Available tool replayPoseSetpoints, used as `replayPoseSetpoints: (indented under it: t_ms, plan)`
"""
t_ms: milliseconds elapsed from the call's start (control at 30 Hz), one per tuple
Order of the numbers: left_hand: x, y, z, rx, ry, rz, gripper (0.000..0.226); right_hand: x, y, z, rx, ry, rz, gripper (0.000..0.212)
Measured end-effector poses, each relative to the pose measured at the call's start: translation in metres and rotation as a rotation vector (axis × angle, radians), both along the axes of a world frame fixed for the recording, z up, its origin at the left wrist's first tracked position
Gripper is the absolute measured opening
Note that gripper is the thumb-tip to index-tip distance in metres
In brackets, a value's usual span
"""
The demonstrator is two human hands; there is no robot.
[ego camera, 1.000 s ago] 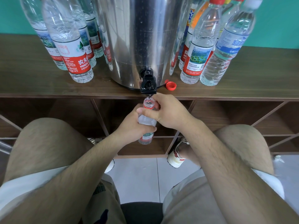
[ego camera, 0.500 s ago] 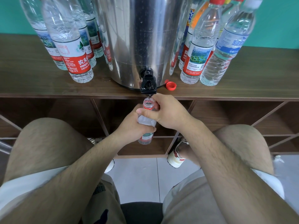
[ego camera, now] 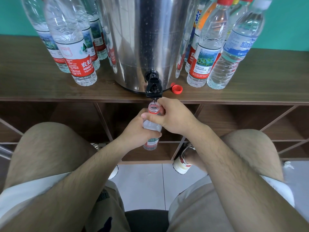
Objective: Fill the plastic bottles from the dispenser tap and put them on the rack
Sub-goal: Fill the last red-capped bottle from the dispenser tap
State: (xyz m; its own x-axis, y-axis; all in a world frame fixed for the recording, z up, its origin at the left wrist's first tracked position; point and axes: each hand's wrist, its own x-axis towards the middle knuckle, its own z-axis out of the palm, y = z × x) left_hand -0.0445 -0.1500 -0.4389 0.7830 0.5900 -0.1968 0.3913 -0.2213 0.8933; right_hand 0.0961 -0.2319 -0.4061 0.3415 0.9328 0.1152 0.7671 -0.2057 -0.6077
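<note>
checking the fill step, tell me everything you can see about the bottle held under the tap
The bottle is small and made of clear plastic, with a red ring at its neck and a red, white and green label low on its body. Its cap is off and the open mouth sits right beneath the black tap. It is held roughly upright. The left hand wraps its middle; the right hand grips it just below the neck. The water level is hard to read.

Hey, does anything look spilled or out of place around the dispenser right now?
Only a loose red cap lies on the wooden top just right of the tap, likely off the open bottle held under it. No spill shows.
</note>
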Motion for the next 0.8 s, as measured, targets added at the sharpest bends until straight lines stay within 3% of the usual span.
replayPoseSetpoints:
  t_ms: [800]
  plan:
    - [0.003, 0.005, -0.013, -0.005, -0.014, -0.006, 0.069, 0.000, -0.001, 0.001, -0.012, 0.016, -0.003, 0.058]
